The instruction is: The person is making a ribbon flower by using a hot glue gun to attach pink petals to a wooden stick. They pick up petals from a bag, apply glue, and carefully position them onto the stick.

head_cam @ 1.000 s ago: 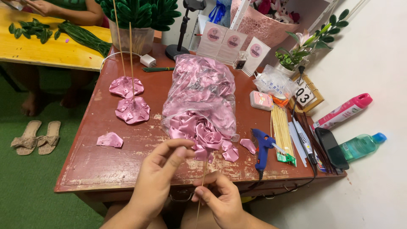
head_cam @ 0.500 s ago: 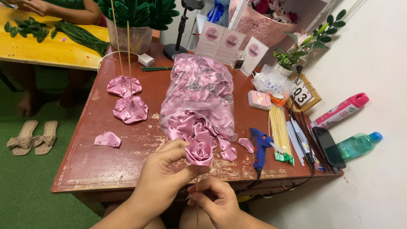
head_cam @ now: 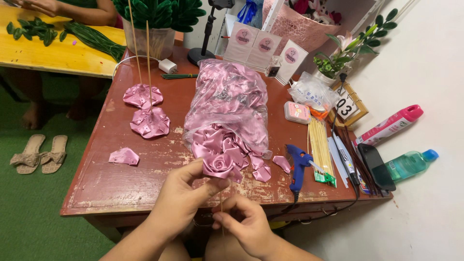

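My left hand (head_cam: 181, 198) pinches a pink satin ribbon rose (head_cam: 218, 166) by its outer petals at the near edge of the red-brown table (head_cam: 121, 179). Below it my right hand (head_cam: 241, 220) grips the thin wooden stick (head_cam: 222, 203) that the rose sits on. Just behind the rose lies a clear plastic bag (head_cam: 232, 104) stuffed with pink satin petals, its mouth spilling loose petals (head_cam: 261, 171) onto the table.
A blue glue gun (head_cam: 297, 166) and bundled wooden skewers (head_cam: 320, 145) lie to the right. Two pink petal discs on upright sticks (head_cam: 147, 121) stand at left, a single petal (head_cam: 124, 156) nearer. Another person's hands work green leaves on a yellow table (head_cam: 43, 53) at back left.
The rose has been raised from below the table edge into clear view, my left hand's fingers closing around its petals while my right hand stays on the stick.
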